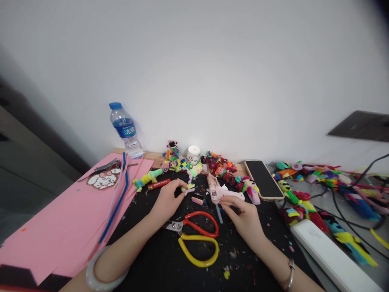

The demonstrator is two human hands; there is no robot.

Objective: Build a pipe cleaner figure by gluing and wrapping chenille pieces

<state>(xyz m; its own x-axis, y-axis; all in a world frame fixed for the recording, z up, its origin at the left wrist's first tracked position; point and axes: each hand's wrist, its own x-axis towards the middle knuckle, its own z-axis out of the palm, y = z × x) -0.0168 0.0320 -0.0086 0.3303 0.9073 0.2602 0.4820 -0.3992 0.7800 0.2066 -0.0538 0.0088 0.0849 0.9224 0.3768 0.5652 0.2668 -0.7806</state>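
My left hand (168, 200) pinches a small yellow and pink pipe-cleaner piece (189, 188) between its fingertips, just above the black mat (158, 259). To its right, my right hand (243, 215) grips the handle of a pink glue gun (217, 190) that lies on the mat, nozzle toward the wall. Another small pink piece (197, 200) lies between the two hands. In front of both hands lie scissors with one red and one yellow handle (197, 239).
A water bottle (125, 130), a white cup (193, 154) and several pipe-cleaner figures (219, 166) line the wall. Pink paper (60, 219) with pipe cleaners and a cutter lies left. A phone (263, 179), cables, more figures and a white power strip (331, 255) sit right.
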